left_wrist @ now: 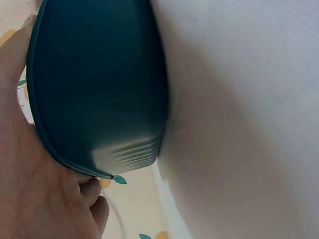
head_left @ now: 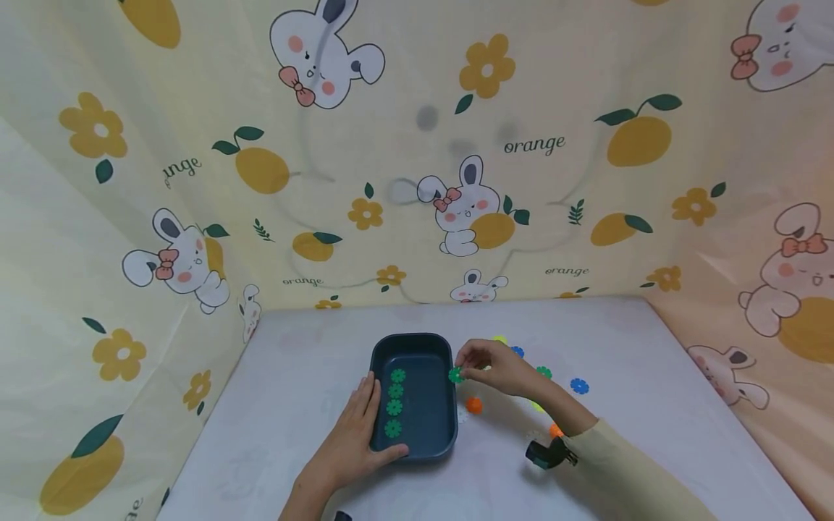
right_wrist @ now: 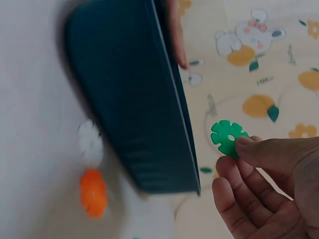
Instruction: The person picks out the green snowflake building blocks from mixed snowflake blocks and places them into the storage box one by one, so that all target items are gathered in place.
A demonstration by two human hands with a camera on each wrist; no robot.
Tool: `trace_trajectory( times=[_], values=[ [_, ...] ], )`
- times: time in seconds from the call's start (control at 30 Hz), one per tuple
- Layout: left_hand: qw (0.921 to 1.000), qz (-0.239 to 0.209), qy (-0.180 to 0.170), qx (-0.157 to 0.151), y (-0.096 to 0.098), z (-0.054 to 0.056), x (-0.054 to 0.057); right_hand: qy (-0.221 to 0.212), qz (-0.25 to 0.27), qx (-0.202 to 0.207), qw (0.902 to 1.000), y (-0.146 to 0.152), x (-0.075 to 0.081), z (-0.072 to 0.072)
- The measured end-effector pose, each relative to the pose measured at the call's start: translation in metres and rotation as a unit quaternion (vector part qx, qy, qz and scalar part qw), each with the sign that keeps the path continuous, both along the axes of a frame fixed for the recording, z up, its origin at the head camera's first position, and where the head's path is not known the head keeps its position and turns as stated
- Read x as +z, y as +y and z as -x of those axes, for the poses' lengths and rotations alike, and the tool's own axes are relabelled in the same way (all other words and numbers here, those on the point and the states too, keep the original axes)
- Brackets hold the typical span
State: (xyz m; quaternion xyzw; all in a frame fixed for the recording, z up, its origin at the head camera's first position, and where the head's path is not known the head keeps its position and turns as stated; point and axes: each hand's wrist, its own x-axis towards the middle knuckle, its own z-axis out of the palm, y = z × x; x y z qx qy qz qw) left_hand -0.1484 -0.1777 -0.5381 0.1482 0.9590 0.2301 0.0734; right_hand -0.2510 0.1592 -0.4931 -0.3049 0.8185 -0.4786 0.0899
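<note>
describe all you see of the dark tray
The tray is dark blue-green, apparently smooth plastic, rectangular with rounded corners, raised walls and a thin rim; ridges show on its outer wall. It sits open side up on the white tabletop. Four green flower-shaped pieces lie in a row along its left side inside. The left hand touches its left side and near edge.

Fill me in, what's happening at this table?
A person's right hand pinches a green flower-shaped piece near the right rim of a dark tray. Their left hand rests on the tray's rim. Four green pieces lie in a column inside, along the left. Other pieces, including orange and blue ones, lie on the table to the right.
</note>
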Motion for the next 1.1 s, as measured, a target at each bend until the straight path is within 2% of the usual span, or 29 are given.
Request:
trace_trajectory(
  times=[0.2,0.5,0.73,0.87,0.97,1.1],
  values=[
    [1.0,-0.003,0.002,-0.005,-0.001,-0.001,0.001,-0.018,-0.011,0.034,0.9992,-0.032,0.003,0.005],
    [0.9999,-0.006,-0.002,-0.009,-0.002,0.002,0.002,-0.024,-0.055,0.119,0.9911,-0.067,-0.006,0.016],
    [0.9999,-0.002,0.003,-0.012,-0.003,0.001,0.001,-0.015,-0.119,0.191,0.9742,-0.086,-0.01,0.027],
    [0.9999,-0.003,0.0,-0.013,-0.003,0.0,0.002,-0.028,-0.151,0.227,0.9618,-0.095,-0.013,0.029],
    [0.9999,-0.007,-0.002,-0.013,-0.003,0.0,0.002,-0.041,-0.175,0.243,0.953,-0.101,-0.015,0.028],
    [0.9998,-0.011,0.0,-0.014,-0.003,-0.001,0.002,-0.048,-0.2,0.246,0.947,-0.105,-0.018,0.025]
  ],
)
